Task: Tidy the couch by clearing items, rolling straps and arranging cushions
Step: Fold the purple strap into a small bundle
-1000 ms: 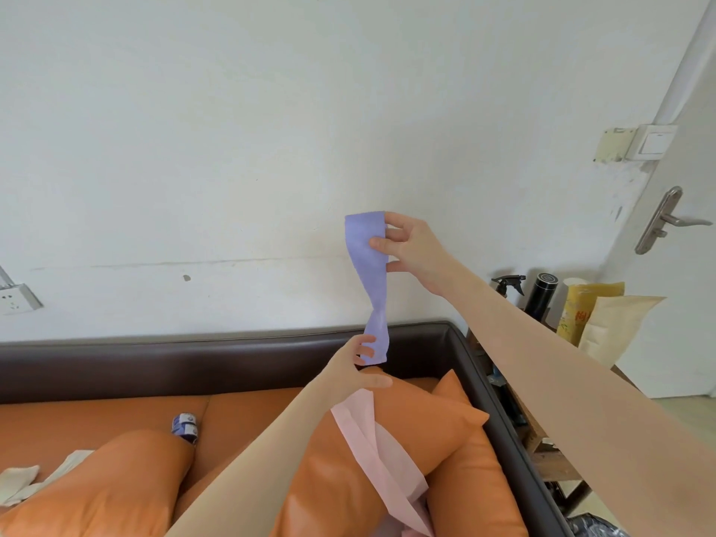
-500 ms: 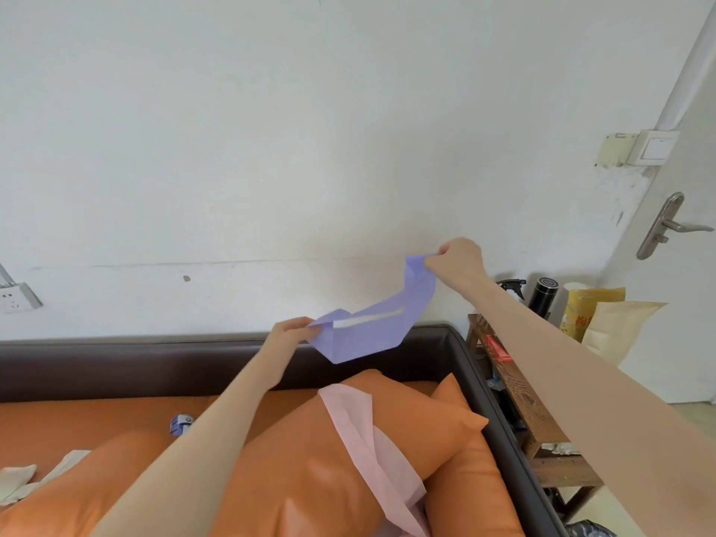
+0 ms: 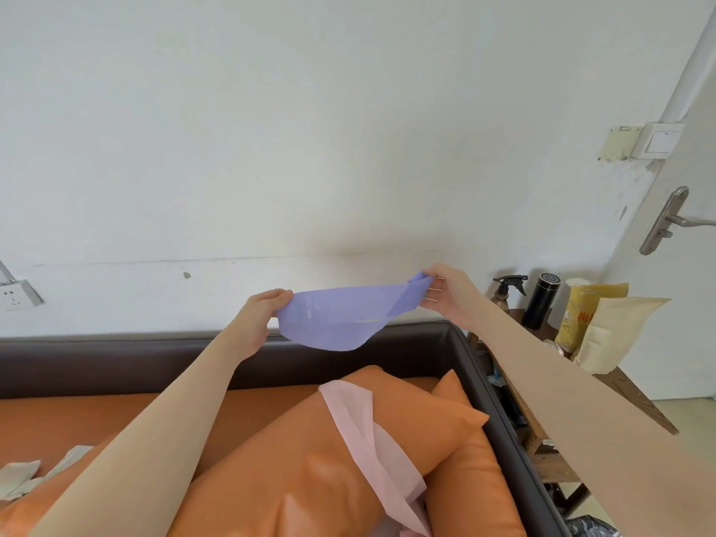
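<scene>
Mid-frame, strap: our left hand (image 3: pixel 263 308) and right hand (image 3: pixel 445 294) pinch the purple strap (image 3: pixel 337 317) by its ends.
Lower frame, cushion: pink strap (image 3: pixel 360 428) draped over orange cushion (image 3: pixel 294 470).

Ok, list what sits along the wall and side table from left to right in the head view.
White wall socket → left hand → purple stretchy strap → right hand → dark spray bottle → black cylindrical flask → yellow paper bag → metal door handle.

No legible text; red print on yellow bag (image 3: pixel 581 315) unreadable.
</scene>
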